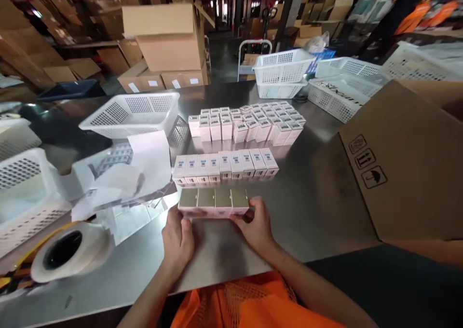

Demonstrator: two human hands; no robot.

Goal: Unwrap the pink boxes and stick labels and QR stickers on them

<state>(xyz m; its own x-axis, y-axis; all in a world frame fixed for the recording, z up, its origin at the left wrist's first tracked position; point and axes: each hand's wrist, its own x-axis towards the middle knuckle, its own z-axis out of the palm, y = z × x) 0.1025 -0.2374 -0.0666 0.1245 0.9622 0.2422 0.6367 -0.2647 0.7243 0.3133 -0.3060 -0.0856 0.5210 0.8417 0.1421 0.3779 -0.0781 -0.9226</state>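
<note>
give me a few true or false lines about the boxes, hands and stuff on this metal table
1. Both hands, left hand and right hand, press the ends of a row of four small boxes. True.
2. The four boxes stand stacked in a tower. False: they lie side by side in one row on the table.
3. A longer row of boxes lies just beyond the held row. True.
4. The roll of tape sits to the right of the hands. False: it is to their left.
5. The big cardboard box is on the right. True.
6. The basket near the papers is black. False: it is white.
</note>
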